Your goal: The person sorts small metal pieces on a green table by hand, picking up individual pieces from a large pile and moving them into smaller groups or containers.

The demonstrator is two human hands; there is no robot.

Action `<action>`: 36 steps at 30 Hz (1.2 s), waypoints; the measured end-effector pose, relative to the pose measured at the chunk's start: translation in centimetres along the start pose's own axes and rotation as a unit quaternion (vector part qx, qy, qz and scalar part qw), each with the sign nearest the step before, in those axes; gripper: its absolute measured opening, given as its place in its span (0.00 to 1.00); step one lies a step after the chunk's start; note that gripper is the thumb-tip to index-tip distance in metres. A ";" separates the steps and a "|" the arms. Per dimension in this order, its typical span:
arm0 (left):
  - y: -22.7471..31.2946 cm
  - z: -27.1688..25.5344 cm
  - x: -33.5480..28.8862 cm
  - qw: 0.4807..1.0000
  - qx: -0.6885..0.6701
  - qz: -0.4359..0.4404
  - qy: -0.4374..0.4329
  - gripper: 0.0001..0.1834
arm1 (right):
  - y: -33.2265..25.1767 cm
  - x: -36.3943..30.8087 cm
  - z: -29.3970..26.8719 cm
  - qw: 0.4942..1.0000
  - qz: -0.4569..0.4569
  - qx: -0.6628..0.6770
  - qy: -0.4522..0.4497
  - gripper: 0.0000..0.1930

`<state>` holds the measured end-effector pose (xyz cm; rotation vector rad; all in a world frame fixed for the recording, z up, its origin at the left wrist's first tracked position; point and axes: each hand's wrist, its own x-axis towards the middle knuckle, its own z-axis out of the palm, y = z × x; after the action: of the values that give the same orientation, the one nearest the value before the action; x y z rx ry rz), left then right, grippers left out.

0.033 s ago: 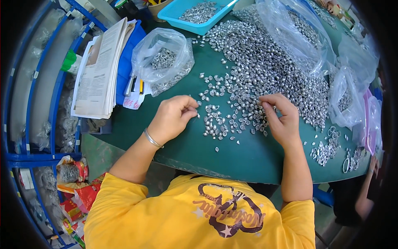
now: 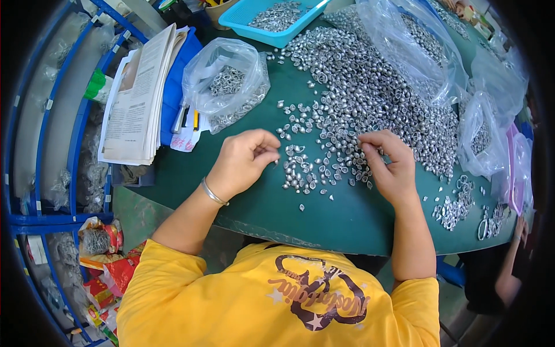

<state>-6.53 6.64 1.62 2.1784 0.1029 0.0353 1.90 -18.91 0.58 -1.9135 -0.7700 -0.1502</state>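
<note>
Silver pieces (image 2: 373, 92) lie heaped on our worktop (image 2: 335, 225); left of them our left hand (image 2: 238, 159) is half curled, over their near edge our right hand (image 2: 395, 168); we cannot tell whether either grips anything.

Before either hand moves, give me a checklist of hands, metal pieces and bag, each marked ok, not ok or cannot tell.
1. Left hand clear of the bag: ok, there is a gap between them.
2. Left fingertips holding a piece: cannot tell, the pinch is too small to read.
3. Right hand at the pile: ok, fingertips over its near edge.
4. Pieces all together: not ok, a stray piece lies apart on the near side.
5. Bag open: ok, its mouth gapes and metal parts show inside.
</note>
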 end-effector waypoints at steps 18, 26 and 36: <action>1.2 1.6 3.4 0.982 -0.135 0.129 0.010 0.06 | -5.0 -10.9 -15.6 0.971 0.204 -0.038 -0.119 0.03; 1.7 2.5 3.2 0.983 -0.012 0.185 -0.007 0.07 | -7.5 -18.6 -20.2 0.698 0.428 -0.524 -0.234 0.08; 2.0 5.6 2.0 0.895 0.274 0.319 -0.147 0.35 | -1.8 -3.7 -2.7 0.926 0.045 -0.341 -0.154 0.40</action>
<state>-4.04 1.08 0.04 2.6532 -0.8769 0.0516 -1.44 -22.36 1.61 -2.6780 -0.9112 -0.0614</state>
